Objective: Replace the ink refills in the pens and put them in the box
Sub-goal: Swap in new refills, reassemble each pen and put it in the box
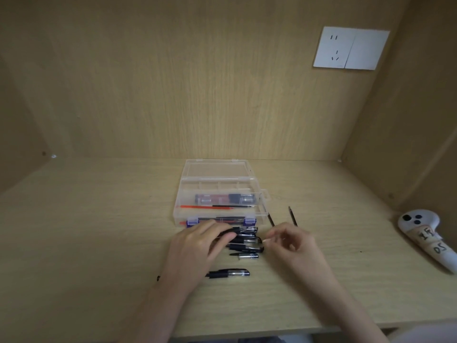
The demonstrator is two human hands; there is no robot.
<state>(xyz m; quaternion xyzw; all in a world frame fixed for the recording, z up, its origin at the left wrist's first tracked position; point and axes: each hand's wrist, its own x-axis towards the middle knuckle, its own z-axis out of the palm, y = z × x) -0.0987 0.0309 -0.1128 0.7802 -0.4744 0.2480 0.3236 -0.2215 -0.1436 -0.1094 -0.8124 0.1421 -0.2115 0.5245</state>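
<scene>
Two hands work just in front of the box (217, 191), which stands open with its lid tipped back. A row of black pens (247, 243) lies directly before the box's front wall. The left hand (197, 246) rests palm down on the row, its fingers (222, 232) bent over the pens' left ends; the thumb is hidden, so whether they grip one cannot be told. The right hand (294, 243) hovers off the box's front right corner, just clear of the pens' right ends. Its fingers are loosely curled, thumb and forefinger nearly meeting, and motion blur hides any hold. Inside the box lie a red refill (197, 207) and a black refill (232, 206). One single pen (228, 273) lies farther from the box.
</scene>
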